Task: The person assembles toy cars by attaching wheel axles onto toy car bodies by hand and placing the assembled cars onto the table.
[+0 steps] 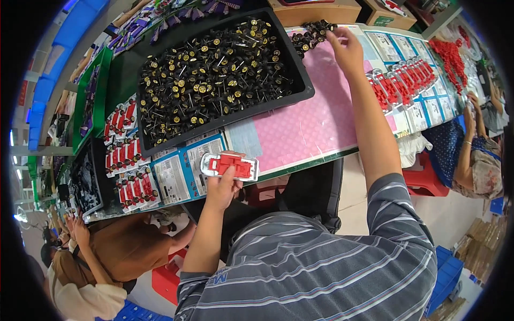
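Observation:
My left hand [223, 191] grips a toy car body [229, 165], red underneath with a white and silver shell, just off the table's near edge. Its red underside faces up, and no wheels show on it. At the far side, my right arm is stretched out and my right hand [347, 49] has its fingers bent together at a small pile of toy wheel axles [311, 35]. What lies between those fingertips is too small to make out. Left of the pile, a big black tray [225, 111] is heaped with similar black and yellow wheels on metal axles.
Rows of red and white toy cars stand on printed cards at left [131, 155] and right [401, 83]. Pink bubble sheet [305, 123] covers the middle table. A green bin [95, 104] stands at left. Red plastic parts [451, 59] lie at far right. Co-workers sit on both sides.

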{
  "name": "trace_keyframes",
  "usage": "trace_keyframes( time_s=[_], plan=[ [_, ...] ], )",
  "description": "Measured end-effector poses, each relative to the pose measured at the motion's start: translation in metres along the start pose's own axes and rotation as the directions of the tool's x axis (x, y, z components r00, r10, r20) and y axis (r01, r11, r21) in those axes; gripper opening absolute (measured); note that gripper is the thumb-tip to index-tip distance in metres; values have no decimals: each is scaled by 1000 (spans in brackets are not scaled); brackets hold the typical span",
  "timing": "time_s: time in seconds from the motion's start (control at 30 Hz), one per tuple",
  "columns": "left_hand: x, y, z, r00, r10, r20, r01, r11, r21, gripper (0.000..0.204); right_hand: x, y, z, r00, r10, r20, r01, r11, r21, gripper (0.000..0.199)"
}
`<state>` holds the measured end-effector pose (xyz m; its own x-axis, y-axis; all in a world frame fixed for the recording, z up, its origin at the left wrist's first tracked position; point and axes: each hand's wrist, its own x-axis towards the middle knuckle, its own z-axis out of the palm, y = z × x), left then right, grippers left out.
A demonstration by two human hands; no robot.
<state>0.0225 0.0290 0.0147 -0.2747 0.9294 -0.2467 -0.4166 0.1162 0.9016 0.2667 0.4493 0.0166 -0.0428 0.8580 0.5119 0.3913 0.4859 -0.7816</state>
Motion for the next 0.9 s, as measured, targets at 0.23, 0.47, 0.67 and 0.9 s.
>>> trace_keyframes(
  time_s=[0.23,0.47,0.67,0.9],
  plan=[
    [6,-8,-4,999,31,-20,-32,998,-53,46,6,27,54,997,-58,-55,39,957,-289,37],
    [9,-9,-8,993,95,-70,-96,995,0,62,12,3,34,978,87,191,-54,984,-172,25],
    [9,-17,-5,982,174,-74,-177,984,-31,54,17,29,13,938,209,277,-208,977,-34,17],
    [7,-13,-8,991,135,6,-134,987,-92,59,18,25,18,958,215,191,-263,925,273,24]
  ],
)
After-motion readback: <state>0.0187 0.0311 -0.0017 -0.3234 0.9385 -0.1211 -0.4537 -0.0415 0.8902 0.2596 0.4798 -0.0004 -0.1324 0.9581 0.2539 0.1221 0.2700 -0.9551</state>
